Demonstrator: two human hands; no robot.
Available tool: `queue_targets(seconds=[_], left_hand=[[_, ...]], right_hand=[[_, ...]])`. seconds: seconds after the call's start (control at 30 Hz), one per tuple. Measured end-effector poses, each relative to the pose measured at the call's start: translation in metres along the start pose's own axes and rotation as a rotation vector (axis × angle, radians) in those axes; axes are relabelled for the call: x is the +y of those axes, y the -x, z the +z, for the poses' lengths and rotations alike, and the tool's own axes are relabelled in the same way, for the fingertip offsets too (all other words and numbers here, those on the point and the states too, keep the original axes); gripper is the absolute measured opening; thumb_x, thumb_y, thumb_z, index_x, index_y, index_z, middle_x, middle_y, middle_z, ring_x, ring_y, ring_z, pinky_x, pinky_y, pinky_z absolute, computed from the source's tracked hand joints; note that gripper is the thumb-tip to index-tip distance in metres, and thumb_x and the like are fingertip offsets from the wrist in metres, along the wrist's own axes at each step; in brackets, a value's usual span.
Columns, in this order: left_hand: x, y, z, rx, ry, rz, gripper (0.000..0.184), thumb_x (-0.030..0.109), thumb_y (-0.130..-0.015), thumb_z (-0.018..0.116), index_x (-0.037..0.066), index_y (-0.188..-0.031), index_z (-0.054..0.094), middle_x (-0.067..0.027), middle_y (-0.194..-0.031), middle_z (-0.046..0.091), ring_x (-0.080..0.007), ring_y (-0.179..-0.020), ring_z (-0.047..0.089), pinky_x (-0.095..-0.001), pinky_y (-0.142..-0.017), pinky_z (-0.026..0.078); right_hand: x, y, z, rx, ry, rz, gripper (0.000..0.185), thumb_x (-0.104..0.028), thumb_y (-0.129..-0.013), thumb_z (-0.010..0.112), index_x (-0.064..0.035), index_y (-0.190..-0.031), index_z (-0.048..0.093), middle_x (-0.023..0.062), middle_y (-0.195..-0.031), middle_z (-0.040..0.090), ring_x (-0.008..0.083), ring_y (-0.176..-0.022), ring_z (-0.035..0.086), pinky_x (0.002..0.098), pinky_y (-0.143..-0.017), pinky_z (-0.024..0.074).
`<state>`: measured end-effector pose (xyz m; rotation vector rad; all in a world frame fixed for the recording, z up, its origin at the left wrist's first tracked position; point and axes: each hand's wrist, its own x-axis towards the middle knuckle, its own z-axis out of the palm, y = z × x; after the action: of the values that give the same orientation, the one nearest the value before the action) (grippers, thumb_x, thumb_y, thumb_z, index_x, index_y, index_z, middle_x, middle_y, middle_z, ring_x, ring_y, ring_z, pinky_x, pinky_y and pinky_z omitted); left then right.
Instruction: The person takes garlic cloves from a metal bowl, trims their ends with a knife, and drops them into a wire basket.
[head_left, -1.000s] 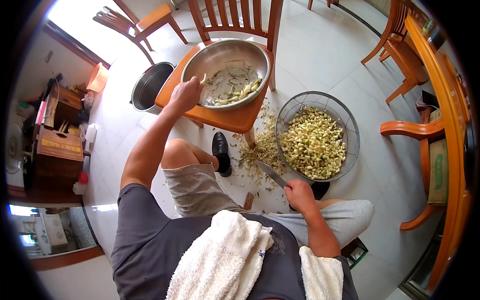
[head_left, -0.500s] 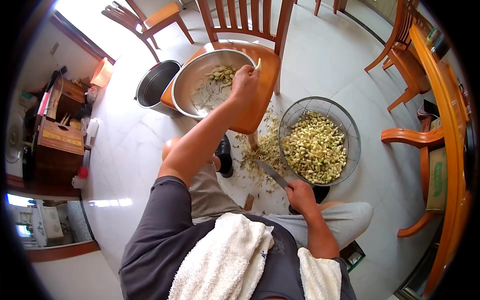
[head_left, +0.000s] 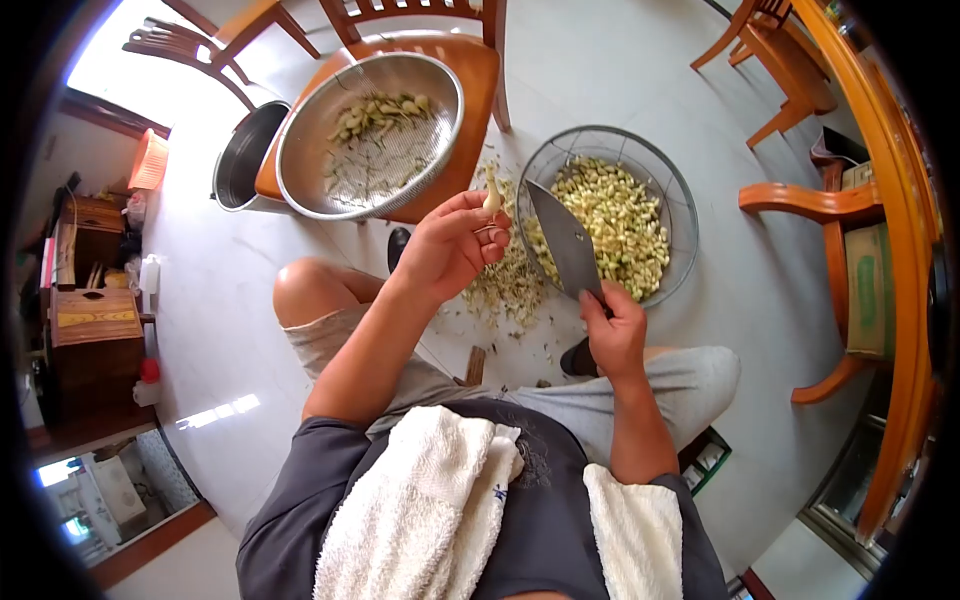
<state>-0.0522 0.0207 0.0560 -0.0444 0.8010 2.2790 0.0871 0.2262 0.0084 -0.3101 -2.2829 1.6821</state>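
Note:
My left hand [head_left: 455, 243] pinches a small pale onion-like bulb [head_left: 491, 200] with its thin stem pointing up. In my right hand [head_left: 614, 325] is a kitchen knife [head_left: 567, 245] with a broad dark blade, its tip raised toward the bulb but apart from it. A metal strainer bowl [head_left: 292, 190], holding a few bulbs and loose scraps, sits on the wooden chair [head_left: 478, 85] in front of me. Behind the knife, a round wire basket [head_left: 690, 215] on the floor is well filled with trimmed bulbs [head_left: 615, 220].
Trimmings [head_left: 510, 295] are scattered on the tiled floor between my feet. A dark metal pot [head_left: 240, 190] stands left of the chair. On the right are a wooden table [head_left: 900, 200] and more chairs. White towels [head_left: 420, 500] hang over my chest.
My left hand has come back from the strainer bowl toward my body with a bulb. The knife has risen from low over the trimmings and turned more upright. The view has shifted.

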Motion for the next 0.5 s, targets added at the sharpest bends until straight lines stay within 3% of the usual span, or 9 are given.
queue_targets(seconds=[0.03,0.23,0.4,0.5], left_hand=[[-0.007,0.003,-0.003,-0.004,0.051,-0.018,0.013,0.006,-0.089,0.056,0.001,-0.100,0.056,-0.0126,-0.087,0.063,-0.0171,-0.075,0.062,-0.0271,-0.062,0.050],[-0.016,0.010,-0.028,-0.059,-0.172,0.066,0.020,-0.001,-0.086,0.056,0.000,-0.106,0.057,-0.0143,-0.092,0.065,-0.0174,-0.070,0.063,-0.0246,-0.056,0.048],[-0.022,0.013,-0.034,-0.095,-0.039,0.014,0.031,-0.006,-0.084,0.055,0.000,-0.114,0.057,-0.0125,-0.090,0.064,-0.0181,-0.073,0.064,-0.0257,-0.059,0.049],[-0.032,0.012,-0.030,-0.060,0.018,-0.036,0.023,0.001,-0.086,0.058,0.001,-0.109,0.058,-0.0108,-0.089,0.063,-0.0174,-0.073,0.064,-0.0257,-0.058,0.049]], right_hand=[[-0.001,0.001,0.001,0.005,-0.022,-0.029,0.006,-0.003,-0.085,0.061,0.0026,-0.087,0.063,-0.0005,-0.069,0.054,0.0062,-0.062,0.047,0.0226,-0.055,0.0376],[-0.004,0.003,0.005,-0.033,-0.055,0.006,0.009,-0.001,-0.085,0.061,0.0037,-0.091,0.064,0.0005,-0.073,0.055,0.0067,-0.061,0.049,0.0219,-0.055,0.0384],[-0.006,0.004,0.010,-0.058,-0.082,-0.010,0.010,0.000,-0.085,0.061,0.0044,-0.093,0.065,0.0011,-0.076,0.057,0.0066,-0.062,0.051,0.0220,-0.055,0.0401],[-0.001,0.005,0.012,-0.082,-0.078,-0.021,0.010,0.000,-0.085,0.061,0.0045,-0.093,0.065,0.0019,-0.078,0.058,0.0072,-0.062,0.052,0.0223,-0.056,0.0409]])
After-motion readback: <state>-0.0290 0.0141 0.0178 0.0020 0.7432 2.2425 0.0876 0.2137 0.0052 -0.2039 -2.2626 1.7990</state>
